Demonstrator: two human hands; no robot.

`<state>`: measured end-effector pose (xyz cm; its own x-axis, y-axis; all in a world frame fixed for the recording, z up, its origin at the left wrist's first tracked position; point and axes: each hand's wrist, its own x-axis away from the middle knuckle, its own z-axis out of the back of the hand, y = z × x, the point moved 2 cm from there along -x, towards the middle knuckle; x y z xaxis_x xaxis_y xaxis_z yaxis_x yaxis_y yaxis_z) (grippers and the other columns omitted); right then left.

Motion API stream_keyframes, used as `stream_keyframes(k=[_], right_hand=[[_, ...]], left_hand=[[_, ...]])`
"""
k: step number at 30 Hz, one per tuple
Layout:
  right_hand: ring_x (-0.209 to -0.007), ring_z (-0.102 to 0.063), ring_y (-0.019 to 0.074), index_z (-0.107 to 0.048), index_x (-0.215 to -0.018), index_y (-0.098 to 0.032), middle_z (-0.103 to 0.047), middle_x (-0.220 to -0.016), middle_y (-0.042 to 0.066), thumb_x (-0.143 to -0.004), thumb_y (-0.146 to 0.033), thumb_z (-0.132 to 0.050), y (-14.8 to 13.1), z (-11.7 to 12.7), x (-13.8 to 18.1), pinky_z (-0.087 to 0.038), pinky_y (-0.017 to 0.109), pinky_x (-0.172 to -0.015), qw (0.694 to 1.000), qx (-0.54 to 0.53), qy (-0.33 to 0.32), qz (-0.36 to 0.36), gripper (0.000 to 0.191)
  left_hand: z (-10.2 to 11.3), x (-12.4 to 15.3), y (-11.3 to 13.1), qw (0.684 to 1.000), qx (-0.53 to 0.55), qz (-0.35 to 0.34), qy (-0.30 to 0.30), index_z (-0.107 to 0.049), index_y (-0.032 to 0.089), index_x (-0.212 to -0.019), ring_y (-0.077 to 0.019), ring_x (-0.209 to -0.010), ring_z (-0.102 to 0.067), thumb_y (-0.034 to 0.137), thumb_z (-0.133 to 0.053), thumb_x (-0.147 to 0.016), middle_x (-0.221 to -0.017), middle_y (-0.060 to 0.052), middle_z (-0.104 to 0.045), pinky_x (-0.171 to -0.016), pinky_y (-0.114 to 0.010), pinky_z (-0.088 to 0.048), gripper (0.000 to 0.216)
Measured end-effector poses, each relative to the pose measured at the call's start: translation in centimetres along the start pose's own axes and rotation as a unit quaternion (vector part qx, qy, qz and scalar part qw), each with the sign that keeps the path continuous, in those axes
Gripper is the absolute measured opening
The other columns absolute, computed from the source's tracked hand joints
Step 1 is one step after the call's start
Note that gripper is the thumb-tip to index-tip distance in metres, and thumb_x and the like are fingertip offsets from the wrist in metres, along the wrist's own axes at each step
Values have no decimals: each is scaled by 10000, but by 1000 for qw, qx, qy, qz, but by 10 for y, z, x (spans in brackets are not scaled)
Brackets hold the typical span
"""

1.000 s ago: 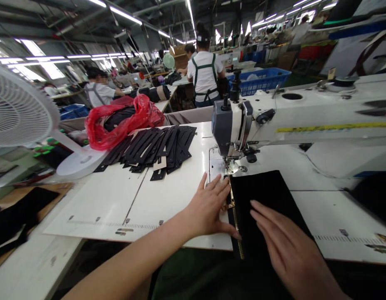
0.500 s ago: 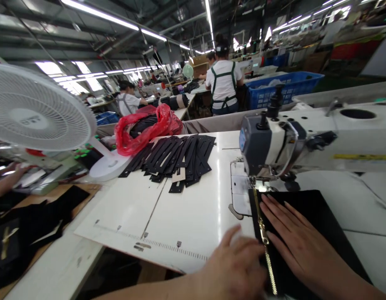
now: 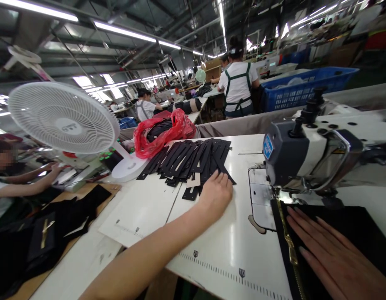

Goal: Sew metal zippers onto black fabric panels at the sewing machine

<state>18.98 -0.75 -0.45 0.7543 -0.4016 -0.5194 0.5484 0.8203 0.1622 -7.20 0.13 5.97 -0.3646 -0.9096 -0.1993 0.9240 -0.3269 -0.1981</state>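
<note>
My right hand (image 3: pixel 330 246) lies flat with fingers stretched out, pressing black fabric (image 3: pixel 352 216) onto the sewing machine bed. A gold zipper (image 3: pixel 289 246) with a metal pull runs along the fabric's left edge, its far end beneath the sewing machine head (image 3: pixel 286 154). My left hand (image 3: pixel 216 196) reaches across to the near right side of a pile of black slotted strips (image 3: pixel 180 160). Its fingers are curled and closed at the strips; whatever is between the fingertips is hidden. One piece in the pile, a strip with a beige face (image 3: pixel 193 180), shows pale side up.
A white fan (image 3: pixel 66 121) stands left of the pile, beside a red plastic bag (image 3: pixel 139 139). Dark fabric pieces (image 3: pixel 11 246) lie on a side table at left. Beyond the machine are a blue crate (image 3: pixel 293 91) and co-workers, one in a white shirt (image 3: pixel 238 85).
My left hand has moved from beside the zipper, forward and left, to the strip pile. The right hand remains flat on the fabric. The view has turned slightly left.
</note>
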Motion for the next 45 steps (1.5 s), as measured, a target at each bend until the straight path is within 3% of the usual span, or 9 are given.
stream_keyframes(k=[6, 8, 11, 14, 22, 26, 29, 39, 45], right_hand=[[-1252, -406, 240, -383, -1350, -90, -401, -1396, 124, -895, -302, -377, -5, 16, -14, -356, 432, -989, 1000, -5, -24, -17, 502], [-1265, -388, 241, -414, -1326, -86, -412, -1387, 132, -887, -297, -407, -6, 20, -19, -358, 434, -997, 998, -13, -48, -27, 487], [-1290, -347, 253, -445, -1296, -69, -396, -1393, 156, -869, -266, -435, -8, 25, -23, -340, 448, -1021, 994, -36, -95, -48, 470], [-1319, -295, 262, -453, -1279, -52, -352, -1415, 176, -859, -246, -437, -8, 29, -24, -300, 467, -1052, 988, -67, -121, -67, 464], [-1297, -338, 238, -398, -1336, -82, -367, -1413, 151, -868, -250, -435, -6, 30, -21, -329, 450, -1030, 986, -87, -119, -76, 499], [-1313, -311, 240, -350, -1374, -100, -321, -1437, 135, -881, -265, -426, -5, 26, -20, -315, 469, -1037, 988, -73, -121, -67, 526], [-1330, -276, 238, -335, -1381, -101, -295, -1448, 129, -891, -271, -410, -5, 24, -20, -295, 487, -1050, 988, -66, -126, -64, 524], [-1343, -242, 238, -235, -1425, -124, -269, -1459, 123, -885, -256, -406, -20, 31, -11, -252, 512, -1074, 988, -84, -118, -59, 581], [-1340, -250, 241, -265, -1413, -100, -334, -1430, 143, -858, -207, -417, -19, 34, -10, -253, 506, -1074, 987, -92, -116, -56, 585]], left_hand=[[18, 94, 95, 978, 83, -172, 80, -571, 59, -1114, -218, -966, -628, 116, -443, -866, -1236, -183, -558, -736, -276, -543, 285], [23, 96, 94, 981, 105, -160, 14, -455, 103, -1274, -276, -1131, -539, 218, -533, -845, -1395, -182, -385, -869, -369, -499, 450], [24, 84, 79, 964, 134, -153, -170, -158, 109, -1427, -404, -1353, -134, 455, -733, -652, -1480, -234, -77, -1046, -611, -199, 1026], [22, 85, 71, 952, 151, -165, -211, -91, 118, -1439, -392, -1366, -26, 410, -813, -553, -1485, -233, -24, -1067, -605, -139, 1180], [25, 91, 61, 946, 225, -192, -137, -228, 134, -1415, -407, -1356, -123, 416, -716, -661, -1495, -215, -90, -1035, -618, -248, 942], [16, 62, 52, 956, 257, -127, -57, -416, 121, -1308, -285, -1231, -416, 143, -545, -805, -1303, -167, -466, -995, -496, -404, 520], [1, 44, 48, 964, 249, -87, 27, -530, 125, -1191, -266, -1166, -481, 54, -482, -834, -1215, -158, -526, -936, -478, -464, 367], [9, 41, 57, 929, 287, -78, 219, -550, 111, -1089, -188, -1002, -630, 63, -471, -874, -1083, -128, -652, -856, -326, -550, 235], [-2, 19, 88, 953, 218, -147, 152, -570, 91, -969, -244, -1128, -557, 86, -393, -909, -1154, -163, -616, -985, -432, -461, 187]])
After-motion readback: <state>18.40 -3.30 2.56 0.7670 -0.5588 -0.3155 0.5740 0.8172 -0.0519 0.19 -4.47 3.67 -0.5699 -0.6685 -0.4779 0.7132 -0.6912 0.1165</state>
